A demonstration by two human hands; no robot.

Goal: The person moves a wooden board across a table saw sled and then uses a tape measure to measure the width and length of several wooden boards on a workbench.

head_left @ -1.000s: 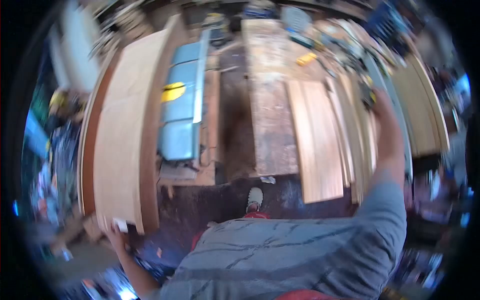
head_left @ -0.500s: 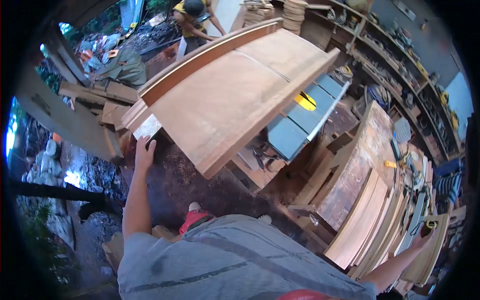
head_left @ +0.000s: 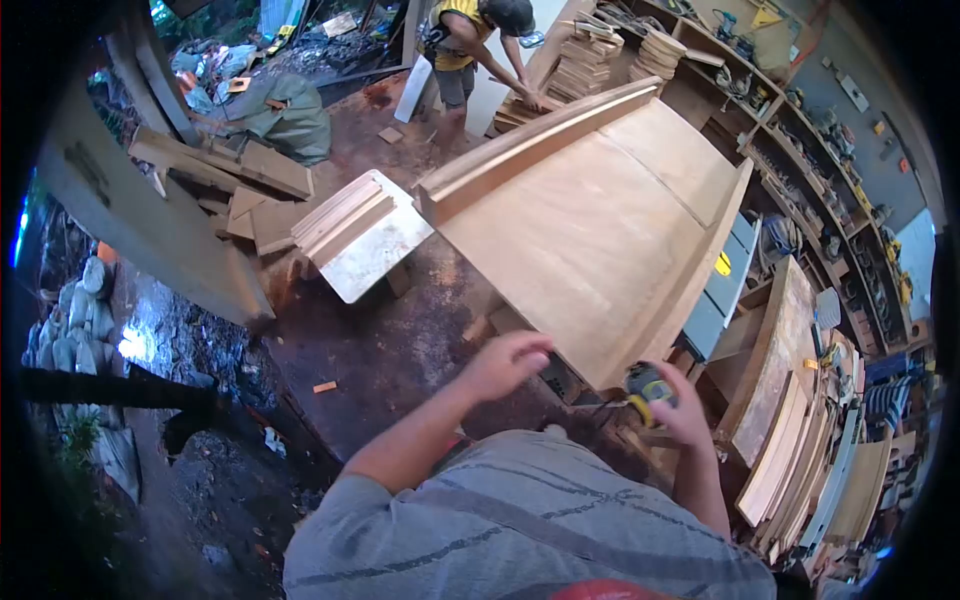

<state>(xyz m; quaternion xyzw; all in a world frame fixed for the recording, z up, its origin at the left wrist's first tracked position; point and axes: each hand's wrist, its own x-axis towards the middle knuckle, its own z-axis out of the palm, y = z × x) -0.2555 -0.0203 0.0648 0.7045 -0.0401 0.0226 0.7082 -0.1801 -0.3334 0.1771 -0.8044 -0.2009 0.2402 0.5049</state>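
My right hand [head_left: 682,405] grips a yellow and black tape measure [head_left: 648,392] by the near corner of a large wooden panel [head_left: 570,240]. The panel has raised wooden rails along its two long sides and a seam across its surface. My left hand [head_left: 503,366] is beside the panel's near edge, empty, its fingers loosely bent and apart. To the left of the panel, several wood strips [head_left: 345,220] lie on a white-topped stand [head_left: 385,255].
A co-worker [head_left: 468,45] bends over stacked wood pieces [head_left: 585,55] at the back. Blue-grey machine table [head_left: 718,290] shows beyond the panel's right rail. A workbench [head_left: 775,350] and long boards [head_left: 775,450] stand right; offcuts [head_left: 265,200] lie left. Shelves [head_left: 800,150] line the wall.
My left hand has come away from the white top towards the panel's near edge. My right hand has brought the tape measure from the far-right boards to the panel corner. The view has shifted.
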